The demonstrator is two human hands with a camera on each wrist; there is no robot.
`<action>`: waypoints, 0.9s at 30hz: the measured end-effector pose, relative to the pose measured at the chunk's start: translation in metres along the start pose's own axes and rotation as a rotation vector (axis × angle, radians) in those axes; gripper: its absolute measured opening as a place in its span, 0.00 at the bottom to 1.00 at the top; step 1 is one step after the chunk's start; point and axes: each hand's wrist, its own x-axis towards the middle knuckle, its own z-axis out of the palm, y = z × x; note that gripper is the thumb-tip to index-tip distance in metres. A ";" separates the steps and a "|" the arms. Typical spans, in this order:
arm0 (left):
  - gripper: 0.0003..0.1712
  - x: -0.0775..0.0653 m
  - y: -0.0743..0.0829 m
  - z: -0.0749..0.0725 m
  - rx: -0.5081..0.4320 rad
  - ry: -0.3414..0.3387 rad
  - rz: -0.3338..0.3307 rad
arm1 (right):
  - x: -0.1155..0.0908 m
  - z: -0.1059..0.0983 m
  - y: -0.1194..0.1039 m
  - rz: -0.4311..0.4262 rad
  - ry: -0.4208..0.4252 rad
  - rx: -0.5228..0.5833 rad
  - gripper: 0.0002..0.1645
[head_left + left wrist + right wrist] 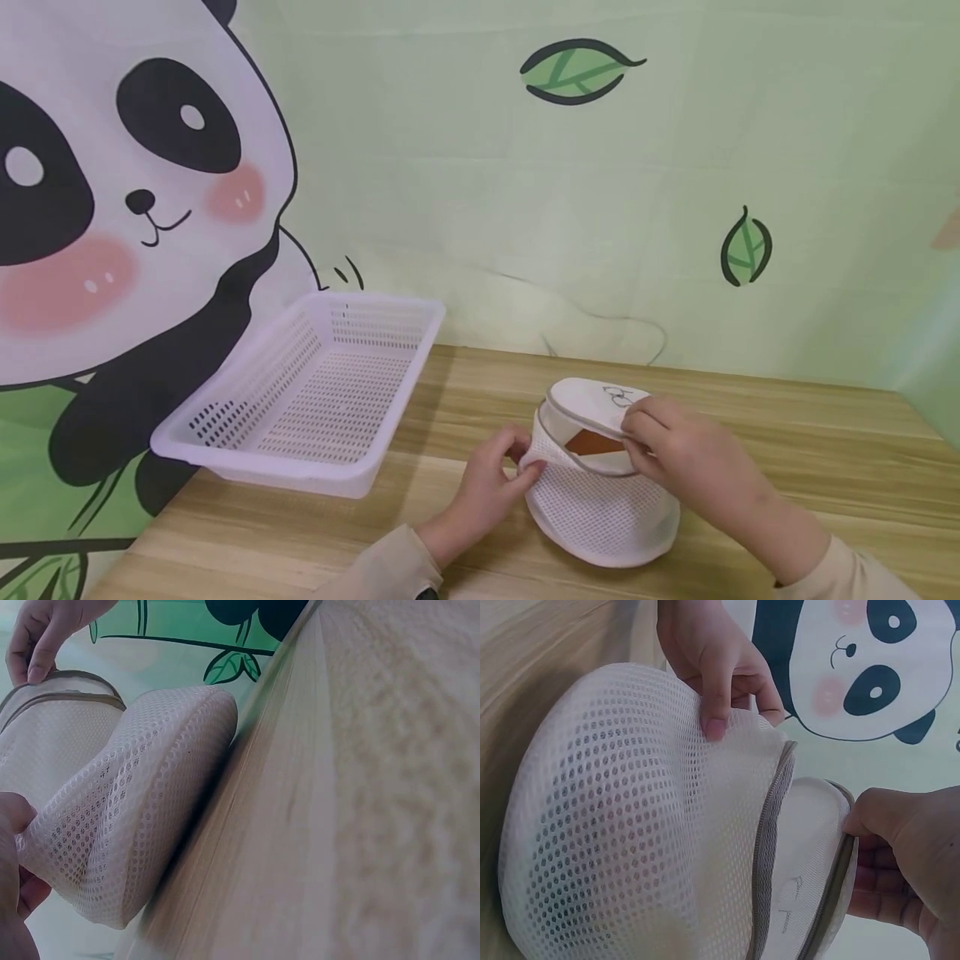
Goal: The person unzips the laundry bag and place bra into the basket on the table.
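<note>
A white mesh laundry bag (600, 521), round and flat-bottomed, stands on the wooden table with its zippered lid (581, 398) partly raised. My left hand (487, 483) pinches the mesh at the bag's left side, just under the zip edge. On the other side, my right hand (686, 454) grips the lid's rim between thumb and fingers. Through the gap under the lid an orange-brown patch (596, 442) shows inside. Grey zipper tape (765, 855) runs along the opening in the right wrist view. Small dark print marks the lid's top.
A white plastic basket (262, 467) with slotted sides and floor sits on the table to the left of the bag. Behind the wooden table (787, 417) hangs a pale green backdrop (450, 167) with a printed panda and leaves.
</note>
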 end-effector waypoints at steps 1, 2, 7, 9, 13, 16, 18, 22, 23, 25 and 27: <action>0.10 0.000 0.000 0.000 -0.002 0.000 0.002 | 0.000 0.000 0.000 0.004 0.008 -0.003 0.18; 0.10 0.000 0.000 0.000 -0.003 -0.001 -0.001 | 0.000 0.000 0.001 0.009 0.014 -0.002 0.20; 0.10 0.000 0.001 -0.001 -0.009 -0.002 -0.002 | 0.001 -0.001 0.004 0.033 0.049 0.004 0.23; 0.10 0.000 0.001 -0.001 -0.012 -0.001 0.001 | 0.001 -0.002 0.006 0.038 0.063 0.009 0.24; 0.10 0.000 -0.001 0.000 -0.013 0.001 0.010 | 0.002 -0.004 0.010 0.050 0.096 0.000 0.27; 0.10 -0.001 -0.003 0.000 -0.012 0.002 0.014 | 0.002 -0.007 0.013 0.075 0.116 -0.010 0.26; 0.10 -0.001 -0.003 0.000 -0.015 0.004 0.018 | 0.002 -0.010 0.015 0.103 0.115 -0.006 0.23; 0.09 -0.001 -0.003 0.000 -0.012 0.009 0.007 | 0.002 -0.017 0.019 0.173 0.097 0.020 0.08; 0.09 -0.001 -0.003 0.000 -0.010 0.010 0.005 | 0.003 -0.019 0.020 0.197 0.091 0.028 0.05; 0.09 -0.001 -0.004 0.001 -0.004 0.010 -0.008 | 0.003 -0.023 0.021 0.244 0.084 0.037 0.08; 0.09 -0.001 -0.003 0.001 -0.004 0.008 -0.013 | 0.002 -0.026 0.023 0.295 0.082 0.050 0.10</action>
